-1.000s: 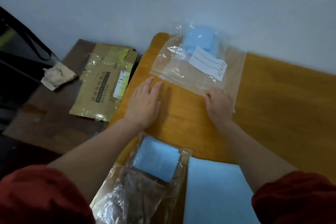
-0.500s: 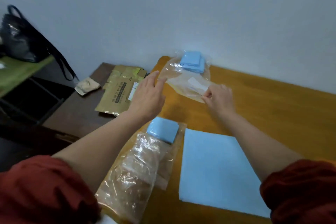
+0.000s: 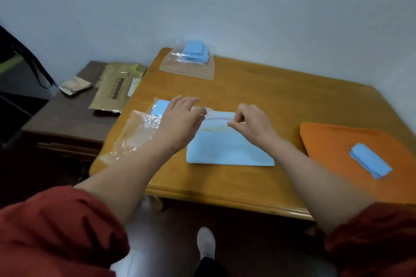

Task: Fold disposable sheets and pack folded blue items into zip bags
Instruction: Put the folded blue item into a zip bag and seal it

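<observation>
An empty clear zip bag (image 3: 217,121) hangs between my hands, just above the far edge of a flat blue sheet (image 3: 227,152) on the wooden table (image 3: 281,96). My left hand (image 3: 181,119) holds the bag's left end with thumb and fingers. Its right end is pinched by my right hand (image 3: 251,122). A filled zip bag (image 3: 191,60) with folded blue items lies at the table's far corner. One folded blue item (image 3: 370,161) rests on an orange mat (image 3: 337,141) at the right.
A crinkled plastic bag (image 3: 137,130) with a blue pad (image 3: 159,107) at its far end lies under my left forearm. Beside the table, a low dark side table (image 3: 72,117) carries a flattened gold-brown package (image 3: 117,87) and a small beige wrapper (image 3: 75,85).
My hands left the filled zip bag at the far corner and drew back toward me. They now hold an empty zip bag over the blue sheet. The view has pulled back.
</observation>
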